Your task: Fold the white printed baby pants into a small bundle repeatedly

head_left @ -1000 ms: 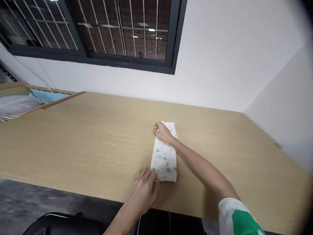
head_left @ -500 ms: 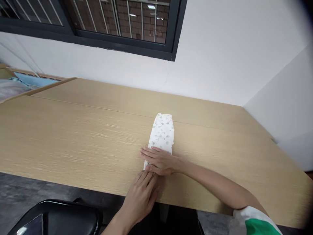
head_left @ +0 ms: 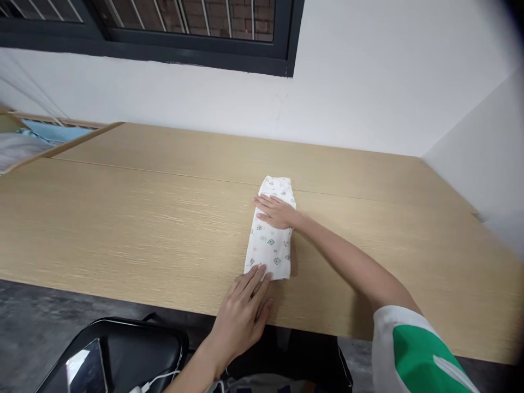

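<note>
A white cloth with small printed shapes (head_left: 270, 245) lies folded into a narrow strip on the wooden table (head_left: 123, 218). My right hand (head_left: 275, 212) rests flat on the strip's far half, fingers stretched out to the left. My left hand (head_left: 243, 311) lies flat at the near end, fingertips touching the cloth's near left corner, near the table's front edge. Neither hand grips anything.
A wooden tray or box with light blue and pale fabric (head_left: 36, 139) stands at the far left. A black chair seat (head_left: 114, 355) with a white cable sits below the table's front edge. White walls close the back and right.
My right hand slid from the far end down to the near end, then back up over the far half. The left hand stayed at the near end, fingers now flatter.
</note>
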{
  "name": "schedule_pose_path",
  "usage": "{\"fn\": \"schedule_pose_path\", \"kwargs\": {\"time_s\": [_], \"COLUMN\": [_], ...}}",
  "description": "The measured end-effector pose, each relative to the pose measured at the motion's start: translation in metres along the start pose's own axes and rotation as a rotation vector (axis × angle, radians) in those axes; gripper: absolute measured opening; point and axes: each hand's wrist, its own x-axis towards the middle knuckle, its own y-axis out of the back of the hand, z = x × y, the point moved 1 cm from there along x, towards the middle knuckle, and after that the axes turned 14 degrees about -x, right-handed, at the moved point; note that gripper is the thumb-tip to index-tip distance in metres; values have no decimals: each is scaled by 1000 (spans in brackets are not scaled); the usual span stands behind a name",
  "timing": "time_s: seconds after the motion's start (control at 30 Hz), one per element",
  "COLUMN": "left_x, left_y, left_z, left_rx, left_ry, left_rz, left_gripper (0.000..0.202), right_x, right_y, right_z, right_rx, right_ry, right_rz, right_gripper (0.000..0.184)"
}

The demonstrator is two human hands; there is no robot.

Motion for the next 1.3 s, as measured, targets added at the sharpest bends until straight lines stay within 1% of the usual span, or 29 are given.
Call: {"fn": "schedule_pose_path", "kwargs": {"time_s": [0.13, 0.27, 0.37, 0.5, 0.6, 0.73, 0.83, 0.97, 1.13, 1.2, 1.3], "left_x": [0, -2, -2, 0, 1, 2, 3, 4, 5, 5, 5], "left_y": [0, 0, 0, 1, 1, 3, 4, 6, 7, 8, 11], "left_z": [2, 1, 1, 2, 2, 3, 4, 3, -1, -4, -12], "left_rx": [-6, -20, -25, -20, -14, -11, 0, 0, -30, -50, -95], "left_ry": [7, 18, 23, 16, 12, -17, -22, -17, -12, -12, -16], "left_rz": [3, 0, -3, 6, 20, 41, 52, 62, 66, 61, 30], "left_gripper": [51, 53, 54, 53, 53, 52, 50, 47, 40, 39, 37], "right_x": [16, 29, 36, 41, 44, 46, 46, 45, 46, 46, 45], "right_y": [1, 3, 4, 4, 4, 8, 12, 12, 9, 10, 13], "right_z": [30, 53, 65, 76, 82, 86, 87, 90, 99, 98, 91], "right_rx": [8, -18, -75, -78, -81, -136, -138, -115, -178, -190, -190], "right_ry": [-92, -160, -151, -132, -145, -181, -216, -242, -244, -239, -258], "right_rz": [-18, -28, -60, -37, -33, -106, -144, -136, -118, -122, -120], "right_gripper": [58, 57, 58, 58, 59, 65, 70, 71, 70, 70, 69]}}
